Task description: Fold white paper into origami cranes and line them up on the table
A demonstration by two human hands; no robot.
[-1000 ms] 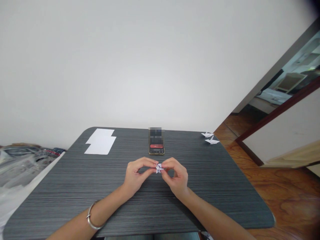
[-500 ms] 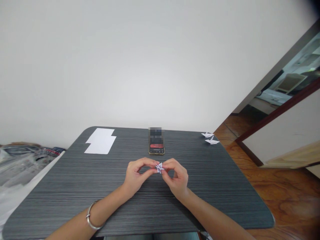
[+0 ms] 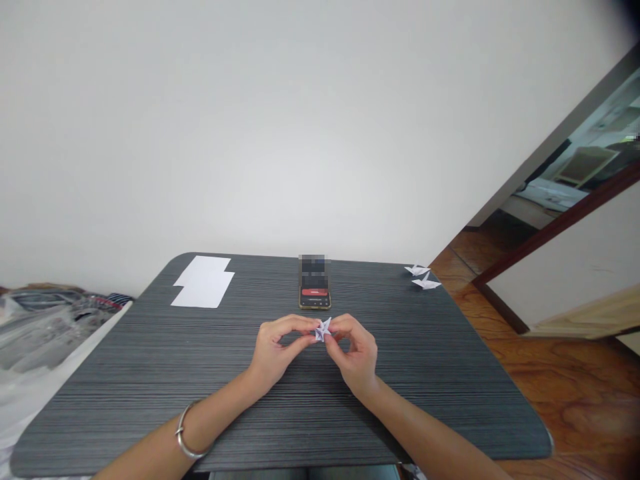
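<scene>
Between my two hands, over the middle of the dark table, is a small folded white paper piece (image 3: 323, 329) with several pointed flaps. My left hand (image 3: 277, 345) pinches its left side between thumb and fingers. From the other side, my right hand (image 3: 356, 350) grips it the same way, thumb below and index finger above. The fingertips cover part of the folds. Two folded paper cranes (image 3: 425, 283) sit at the table's far right corner, apart from my hands.
A phone (image 3: 315, 300) stands at the back centre of the table (image 3: 150, 373). Two overlapping sheets of white paper (image 3: 204, 288) lie at the back left. A pale wall (image 3: 310, 133) rises behind the table. Plastic-wrapped items (image 3: 50, 327) are on the left.
The folded paper has turned a little in my fingers, so its points now spread more visibly. Both hands stay almost in place and keep their pinch.
</scene>
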